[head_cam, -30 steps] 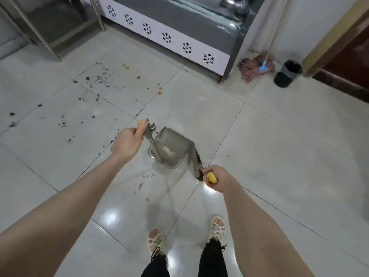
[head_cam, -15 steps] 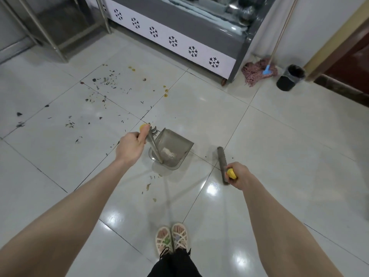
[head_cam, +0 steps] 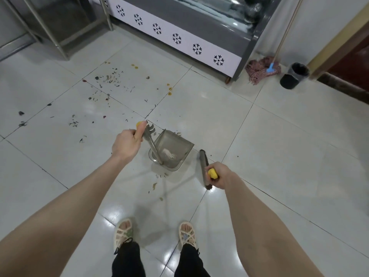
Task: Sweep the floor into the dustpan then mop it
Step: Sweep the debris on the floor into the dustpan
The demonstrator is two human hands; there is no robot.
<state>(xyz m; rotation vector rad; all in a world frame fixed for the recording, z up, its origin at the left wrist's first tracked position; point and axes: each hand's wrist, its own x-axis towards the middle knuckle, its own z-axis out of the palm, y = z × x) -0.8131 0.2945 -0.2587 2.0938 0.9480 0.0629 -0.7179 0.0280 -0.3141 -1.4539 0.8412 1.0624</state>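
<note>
- Head view looks down on a glossy tiled floor [head_cam: 279, 156], where the left hand [head_cam: 126, 145] has its fingers clamped on the yellow-tipped handle of a dustpan [head_cam: 171, 150].
- That dustpan stands on the floor just ahead of the feet, its mouth tipped up and a pale clump of sweepings inside.
- Right hand [head_cam: 219, 176] is wrapped shut around the yellow end of a broom [head_cam: 203, 166]; its bristle head lies on the floor just beside the pan's right edge, apart from it.
- Most of the debris [head_cam: 107, 86], dark slivers and a few yellow spots, is scattered well ahead and to the left; a few bits lie just behind the pan.
- Both tools look light and stiff, best held high on the handles as now; the fine slivers are likely to skid on the slick tile, so short, low strokes seem wise.
- A mop [head_cam: 263, 68] leans in the far corner beside a small black bin [head_cam: 293, 76], untouched.
</note>
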